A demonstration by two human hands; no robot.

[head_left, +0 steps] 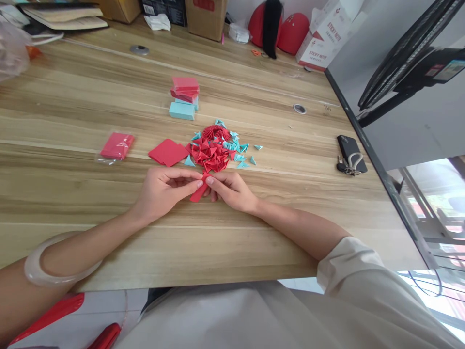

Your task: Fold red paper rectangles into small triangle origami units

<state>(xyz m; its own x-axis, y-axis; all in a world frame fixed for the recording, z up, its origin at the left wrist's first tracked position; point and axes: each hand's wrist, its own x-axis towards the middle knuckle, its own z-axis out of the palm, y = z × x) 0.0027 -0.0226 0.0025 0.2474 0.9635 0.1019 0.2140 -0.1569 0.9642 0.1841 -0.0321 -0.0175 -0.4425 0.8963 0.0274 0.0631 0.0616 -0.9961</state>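
Note:
Between my two hands is a narrow folded strip of red paper [198, 192], slanted just above the wooden table. My left hand [160, 190] pinches it from the left with thumb and fingers. From the right, my right hand [232, 190] grips its upper part, thumb on top. Right beyond my fingertips lies a heap of folded red paper triangles [210, 154], with a red ring of joined pieces [216, 132] at its far side. Light blue paper triangles [240, 157] are scattered around the heap. Flat red paper sheets [169, 152] lie to its left.
A wrapped red paper pack [117, 146] lies left. Farther back stand stacked red packs [185, 87] and blue packs [182, 110]. A black case with keys [351, 155] sits near the right edge. Cardboard boxes [206, 19] and sticky note boxes [323, 39] line the back.

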